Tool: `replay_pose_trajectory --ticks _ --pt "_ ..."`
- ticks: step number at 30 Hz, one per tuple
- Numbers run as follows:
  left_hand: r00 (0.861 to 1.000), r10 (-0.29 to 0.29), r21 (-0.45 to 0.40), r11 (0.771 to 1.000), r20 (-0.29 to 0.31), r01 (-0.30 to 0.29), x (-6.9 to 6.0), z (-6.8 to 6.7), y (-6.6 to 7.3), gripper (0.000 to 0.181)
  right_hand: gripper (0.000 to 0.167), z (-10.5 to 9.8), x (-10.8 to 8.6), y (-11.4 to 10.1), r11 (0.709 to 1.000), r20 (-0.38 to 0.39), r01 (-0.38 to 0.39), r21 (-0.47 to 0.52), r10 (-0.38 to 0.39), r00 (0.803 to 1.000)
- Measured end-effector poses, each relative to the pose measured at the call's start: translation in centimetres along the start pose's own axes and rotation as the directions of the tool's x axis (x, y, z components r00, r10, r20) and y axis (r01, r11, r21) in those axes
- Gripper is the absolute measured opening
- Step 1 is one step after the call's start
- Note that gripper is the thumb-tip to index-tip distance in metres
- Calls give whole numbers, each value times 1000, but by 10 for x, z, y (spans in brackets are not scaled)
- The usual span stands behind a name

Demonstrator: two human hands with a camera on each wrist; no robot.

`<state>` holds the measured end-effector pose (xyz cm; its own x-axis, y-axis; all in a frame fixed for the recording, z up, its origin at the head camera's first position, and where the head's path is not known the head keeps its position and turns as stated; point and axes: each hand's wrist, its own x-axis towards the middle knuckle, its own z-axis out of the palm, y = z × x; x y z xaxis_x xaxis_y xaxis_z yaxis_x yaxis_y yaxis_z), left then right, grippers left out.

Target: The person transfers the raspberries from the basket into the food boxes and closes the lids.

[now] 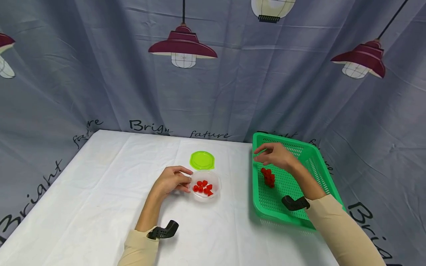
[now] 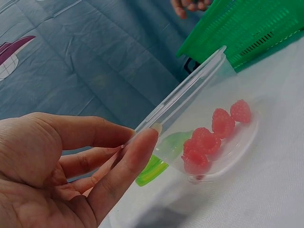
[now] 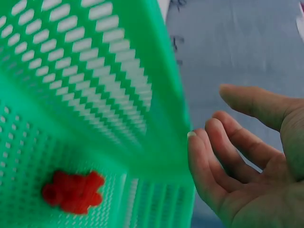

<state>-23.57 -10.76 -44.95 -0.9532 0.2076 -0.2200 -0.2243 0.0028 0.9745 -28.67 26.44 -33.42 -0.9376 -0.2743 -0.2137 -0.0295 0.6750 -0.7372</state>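
Observation:
My left hand [image 1: 172,180] pinches the rim of a clear plastic tub [image 2: 216,76] between thumb and fingers. Several raspberries [image 2: 223,123] lie on the bottom of the tub, which stands on the white tabletop. Over the left part of a green plastic basket [image 1: 299,207] hangs my right hand [image 1: 274,155], fingers loosely bent and apart, with nothing between them. Below it, a small heap of raspberries [image 1: 268,178] lies on the basket floor. In the right wrist view the raspberries [image 3: 73,192] are blurred, and the right hand [image 3: 251,147] is by the basket's rim.
A bright green lid [image 1: 202,160] lies flat just behind the tub. The white-covered table [image 1: 100,199] reaches back to a grey-blue curtain [image 1: 213,96] printed with lamps and lettering. The basket's raised walls stand on the right side of the table.

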Motion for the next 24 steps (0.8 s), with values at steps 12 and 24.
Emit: replay_pose_trajectory --ticks 12,24 --pt "1000 12 1 1000 6 -12 -1 -1 0 33 53 -26 2 68 993 -24 -114 -14 114 993" --pt "1000 -5 -10 1000 4 5 -1 -1 -1 32 52 -24 10 106 979 36 -201 26 200 979"
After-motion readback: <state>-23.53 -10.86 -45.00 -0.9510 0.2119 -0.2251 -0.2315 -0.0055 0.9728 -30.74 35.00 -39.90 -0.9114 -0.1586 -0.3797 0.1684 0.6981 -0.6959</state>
